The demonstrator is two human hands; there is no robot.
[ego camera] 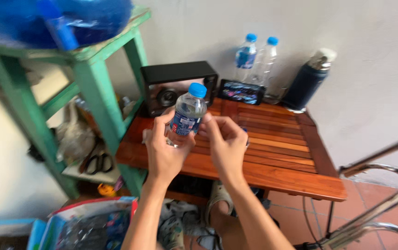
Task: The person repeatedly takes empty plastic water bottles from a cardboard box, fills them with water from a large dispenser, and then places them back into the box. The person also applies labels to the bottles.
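Observation:
My left hand grips a small clear plastic bottle with a blue cap and a blue label, held tilted above the slatted wooden table. My right hand is beside the bottle's lower right side, fingers curled toward it and touching or nearly touching the label. Whether the right hand holds something small of its own I cannot tell.
Two more blue-capped bottles, a phone, a black speaker and a dark flask stand at the table's back by the wall. A green wooden stand is left, with scissors below. Metal chair frame at right.

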